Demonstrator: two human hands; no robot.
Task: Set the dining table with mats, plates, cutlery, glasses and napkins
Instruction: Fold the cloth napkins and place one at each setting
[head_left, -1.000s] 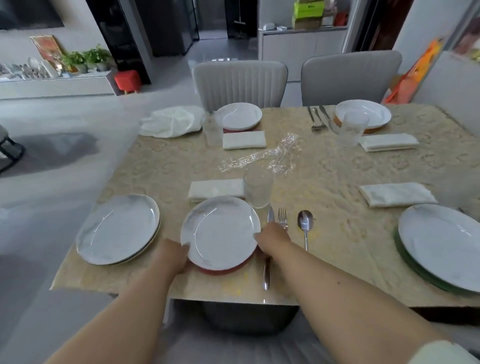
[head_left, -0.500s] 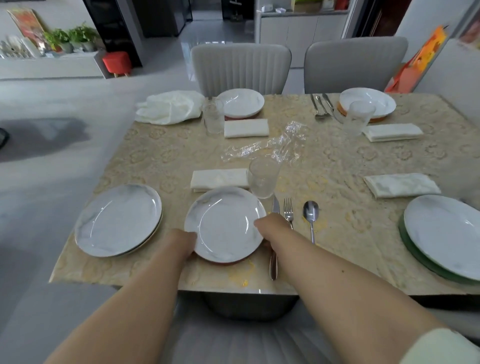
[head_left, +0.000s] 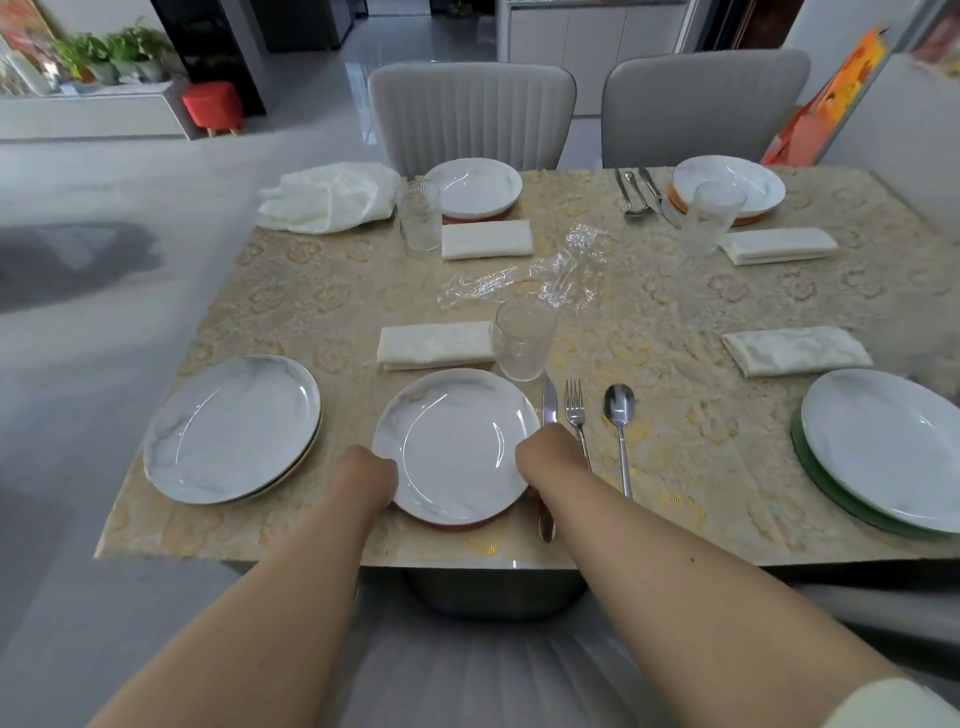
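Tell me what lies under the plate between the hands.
Under the white marbled plate a red round mat shows only as a sliver at the near rim; the rest is covered.

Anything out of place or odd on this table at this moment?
Yes. A crumpled clear plastic wrapper lies mid-table, and a bunched white cloth sits at the far left corner; neither belongs to a place setting. The left stack of plates has no cutlery, glass or napkin beside it.

Soft, even daylight fills the room, with no hard shadows on the table (head_left: 675, 322). Small glare streaks sit on the near plate (head_left: 457, 447) and the crumpled plastic wrap (head_left: 545, 275). Wide-angle bending curves the edges, and the far right edge blurs.
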